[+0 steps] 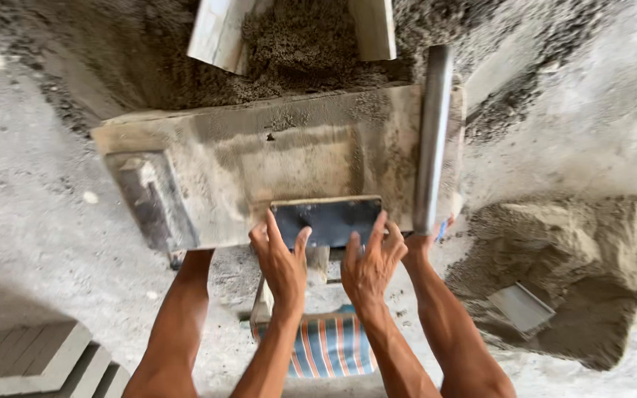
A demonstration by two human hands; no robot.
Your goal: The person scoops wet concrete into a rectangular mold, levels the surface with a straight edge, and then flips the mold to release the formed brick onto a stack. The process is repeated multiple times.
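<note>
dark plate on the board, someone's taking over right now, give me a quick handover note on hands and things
Left hand and right hand: open, fingertips on the near edge of the dark plate, gripping nothing.
The plate lies flat on the sandy wooden board, a metal pipe along its right side.
A heap of damp grey mix lies behind the board; a sand pile is on the right.
Done or left: cannot tell from this view.

The dark rectangular metal plate [327, 220] looks smooth and dull. The pale wooden tabletop [274, 158] is rough and dusted with grey grit. A grey metal pipe [434, 133] has a matt sheen. The mound of damp grey sand [296, 51] is coarse; the striped cloth [326, 345] looks woven.
</note>
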